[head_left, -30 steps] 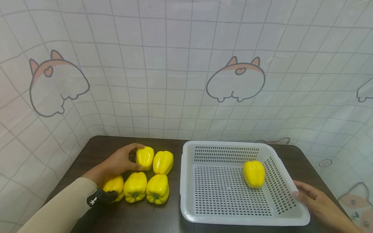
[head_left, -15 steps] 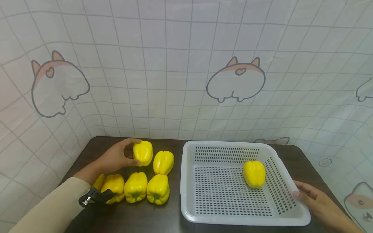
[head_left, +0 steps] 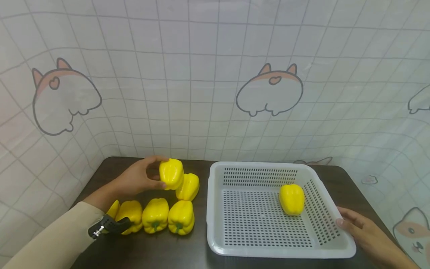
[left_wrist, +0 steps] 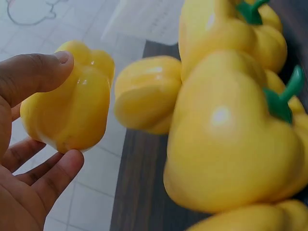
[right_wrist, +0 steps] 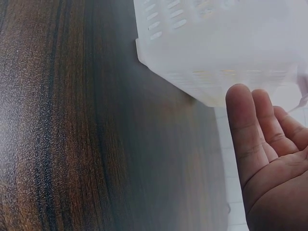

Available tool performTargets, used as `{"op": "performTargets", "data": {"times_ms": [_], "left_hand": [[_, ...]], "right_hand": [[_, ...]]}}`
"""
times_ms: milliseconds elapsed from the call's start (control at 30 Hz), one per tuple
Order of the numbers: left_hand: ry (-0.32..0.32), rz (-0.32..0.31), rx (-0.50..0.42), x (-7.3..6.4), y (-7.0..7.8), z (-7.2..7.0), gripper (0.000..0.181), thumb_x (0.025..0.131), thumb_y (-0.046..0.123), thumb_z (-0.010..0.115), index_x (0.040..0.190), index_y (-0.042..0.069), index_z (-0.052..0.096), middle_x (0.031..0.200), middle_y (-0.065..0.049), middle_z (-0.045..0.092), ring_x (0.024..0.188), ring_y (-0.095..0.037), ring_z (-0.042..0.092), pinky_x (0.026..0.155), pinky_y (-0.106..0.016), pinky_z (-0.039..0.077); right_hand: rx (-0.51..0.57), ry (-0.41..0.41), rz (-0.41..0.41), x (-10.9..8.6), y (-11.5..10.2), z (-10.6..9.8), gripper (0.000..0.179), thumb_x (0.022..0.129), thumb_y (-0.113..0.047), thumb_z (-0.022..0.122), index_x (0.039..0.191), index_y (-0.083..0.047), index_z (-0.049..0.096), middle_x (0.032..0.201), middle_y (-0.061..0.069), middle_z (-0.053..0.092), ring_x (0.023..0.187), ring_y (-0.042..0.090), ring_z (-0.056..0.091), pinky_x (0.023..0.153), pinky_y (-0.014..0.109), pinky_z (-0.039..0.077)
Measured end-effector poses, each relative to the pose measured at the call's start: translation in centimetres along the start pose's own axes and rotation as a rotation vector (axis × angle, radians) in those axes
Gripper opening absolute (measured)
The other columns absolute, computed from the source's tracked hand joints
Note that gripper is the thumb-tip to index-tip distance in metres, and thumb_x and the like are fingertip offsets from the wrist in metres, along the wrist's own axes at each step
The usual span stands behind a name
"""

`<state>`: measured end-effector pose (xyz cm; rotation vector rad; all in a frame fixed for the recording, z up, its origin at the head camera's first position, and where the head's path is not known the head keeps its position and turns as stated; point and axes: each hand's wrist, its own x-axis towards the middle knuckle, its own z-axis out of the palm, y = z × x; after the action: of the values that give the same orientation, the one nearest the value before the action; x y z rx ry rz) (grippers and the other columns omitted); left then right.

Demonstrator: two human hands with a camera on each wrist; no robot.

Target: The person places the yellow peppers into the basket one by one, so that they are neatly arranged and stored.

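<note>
My left hand [head_left: 139,177] holds a yellow bell pepper [head_left: 171,174] between thumb and fingertips, raised over the back left of the table. In the left wrist view the lifted bell pepper [left_wrist: 72,101] stands apart from the others. It partly covers another yellow bell pepper [head_left: 189,187] in the head view. Several more bell peppers [head_left: 155,215] sit in a row in front, the leftmost partly behind the wrist strap. My right hand [head_left: 367,231] is at the right rim of a white perforated basket [head_left: 215,209], thumb over the rim and fingers along the outside wall.
One yellow bell pepper [head_left: 291,200] lies inside the basket toward its right side. The dark wooden table [head_left: 134,254] ends at a white grid-patterned curtain [head_left: 188,93] behind and at both sides.
My left hand has lifted the bell pepper off the back row and moved it slightly right, in front of its neighbour. The right hand and basket hold their place.
</note>
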<state>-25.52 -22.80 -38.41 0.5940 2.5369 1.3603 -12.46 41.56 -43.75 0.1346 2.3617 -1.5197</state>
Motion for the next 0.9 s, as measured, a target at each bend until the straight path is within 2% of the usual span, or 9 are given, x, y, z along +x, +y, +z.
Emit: {"op": "performTargets", "data": {"times_ms": [267, 433, 533, 800, 900], "left_hand": [[-0.018, 0.008, -0.065, 0.5, 1.7, 0.4, 0.090, 0.078, 0.025, 0.092, 0.153, 0.019, 0.043, 0.145, -0.013, 0.051, 0.119, -0.035, 0.063, 0.088, -0.037, 0.059], [-0.003, -0.005, -0.041, 0.8, 2.6, 0.8, 0.091, 0.076, 0.031, 0.093, 0.153, 0.027, 0.044, 0.146, -0.010, 0.050, 0.120, -0.032, 0.063, 0.088, -0.038, 0.059], [0.017, -0.007, -0.042, 1.0, 3.1, 1.0, 0.091, 0.076, 0.034, 0.093, 0.153, 0.029, 0.045, 0.148, -0.009, 0.050, 0.121, -0.032, 0.063, 0.088, -0.039, 0.059], [0.015, 0.070, -0.089, 1.8, 4.2, 2.1, 0.088, 0.079, 0.024, 0.092, 0.154, 0.017, 0.046, 0.152, -0.008, 0.048, 0.126, -0.031, 0.059, 0.090, -0.036, 0.058], [0.002, 0.078, -0.106, 2.1, 4.6, 2.5, 0.087, 0.079, 0.024, 0.091, 0.154, 0.017, 0.047, 0.153, -0.007, 0.048, 0.125, -0.031, 0.060, 0.091, -0.035, 0.058]], "right_hand": [[0.026, -0.004, -0.041, -0.1, 0.2, 0.3, 0.072, 0.110, -0.031, 0.047, 0.157, 0.011, 0.011, 0.141, 0.034, 0.049, 0.108, 0.036, 0.068, 0.082, 0.046, 0.060], [0.023, 0.019, -0.024, -0.1, 0.1, 0.6, 0.073, 0.110, -0.031, 0.049, 0.157, 0.010, 0.012, 0.141, 0.034, 0.049, 0.107, 0.036, 0.068, 0.082, 0.046, 0.060], [0.023, 0.003, -0.034, -0.1, -0.1, 0.5, 0.072, 0.111, -0.031, 0.047, 0.157, 0.011, 0.011, 0.140, 0.034, 0.050, 0.107, 0.036, 0.068, 0.082, 0.046, 0.060], [0.012, -0.007, -0.003, -0.1, -0.1, 0.2, 0.074, 0.111, -0.032, 0.047, 0.156, 0.013, 0.010, 0.139, 0.033, 0.052, 0.107, 0.036, 0.068, 0.082, 0.047, 0.060], [0.006, -0.005, 0.002, -0.1, -0.1, 0.1, 0.074, 0.111, -0.032, 0.047, 0.156, 0.013, 0.010, 0.139, 0.033, 0.052, 0.107, 0.035, 0.068, 0.082, 0.047, 0.060]]}}
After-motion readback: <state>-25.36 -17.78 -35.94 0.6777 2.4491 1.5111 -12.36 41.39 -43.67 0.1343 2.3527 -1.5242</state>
